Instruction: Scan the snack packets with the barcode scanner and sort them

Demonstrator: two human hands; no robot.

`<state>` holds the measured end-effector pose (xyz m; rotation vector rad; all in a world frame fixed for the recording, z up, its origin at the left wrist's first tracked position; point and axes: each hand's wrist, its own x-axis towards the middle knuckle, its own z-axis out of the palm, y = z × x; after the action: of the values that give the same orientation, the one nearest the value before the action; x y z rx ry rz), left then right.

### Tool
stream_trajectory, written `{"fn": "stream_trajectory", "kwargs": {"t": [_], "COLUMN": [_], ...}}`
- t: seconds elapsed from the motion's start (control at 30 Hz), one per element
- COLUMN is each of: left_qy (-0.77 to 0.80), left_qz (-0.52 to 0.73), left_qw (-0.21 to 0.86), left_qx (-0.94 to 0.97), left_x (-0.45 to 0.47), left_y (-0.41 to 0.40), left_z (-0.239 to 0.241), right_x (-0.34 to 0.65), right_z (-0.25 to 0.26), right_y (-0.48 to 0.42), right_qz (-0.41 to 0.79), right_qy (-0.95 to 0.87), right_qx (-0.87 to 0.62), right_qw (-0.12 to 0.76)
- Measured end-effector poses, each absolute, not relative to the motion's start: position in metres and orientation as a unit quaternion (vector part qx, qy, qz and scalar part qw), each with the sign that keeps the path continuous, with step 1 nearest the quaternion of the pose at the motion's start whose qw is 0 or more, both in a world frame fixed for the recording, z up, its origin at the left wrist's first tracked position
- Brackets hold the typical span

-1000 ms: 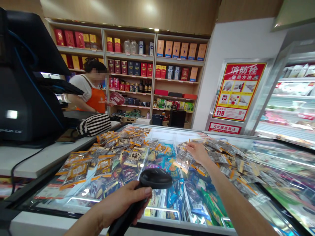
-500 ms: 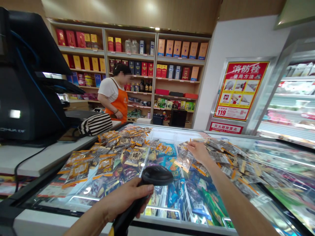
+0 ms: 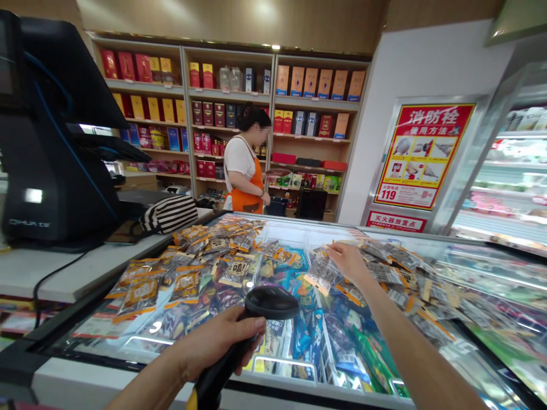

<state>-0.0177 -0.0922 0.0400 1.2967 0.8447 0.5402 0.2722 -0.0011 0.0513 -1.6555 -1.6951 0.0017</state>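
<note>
Right hand (image 3: 351,261) pinches one snack packet (image 3: 321,273) by its upper right edge, fingers pressed together on it. The packet hangs just left of and below the fingers, tilted, above the freezer lid (image 3: 299,236), at the left edge of the right packet pile (image 3: 405,279).

Left hand (image 3: 217,341) is wrapped tight around the handle of a black barcode scanner (image 3: 270,303). The scanner head sticks up past the thumb and sits low in the view, near the packet but apart from it, below and left of it.

Left packet pile (image 3: 188,267) covers the lid's other half. Black register terminal (image 3: 47,136) and a striped bag (image 3: 168,213) sit on the counter (image 3: 55,276) to the left. A person in an orange apron (image 3: 244,165) stands at the back shelves (image 3: 273,102). Red poster (image 3: 421,156) on the right wall.
</note>
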Motion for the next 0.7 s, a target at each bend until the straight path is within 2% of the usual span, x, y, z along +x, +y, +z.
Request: {"fn": "stream_trajectory", "kwargs": {"t": [0.47,0.7], "left_qy": [0.369,0.452], "left_qz": [0.246,0.294], "left_qw": [0.683,0.665], "left_qx": [0.581,0.517], "left_x": [-0.019,-0.039], "left_y": [-0.091,-0.088], "left_z": [0.043,0.045], "right_x": [0.258,0.322], "right_z": [0.045,0.045], "right_y": [0.000,0.018], "right_qz": [0.005,-0.061], "right_qy": [-0.674,-0.567], "right_qx": [-0.635,-0.725], "right_qw": [0.378,0.385]}}
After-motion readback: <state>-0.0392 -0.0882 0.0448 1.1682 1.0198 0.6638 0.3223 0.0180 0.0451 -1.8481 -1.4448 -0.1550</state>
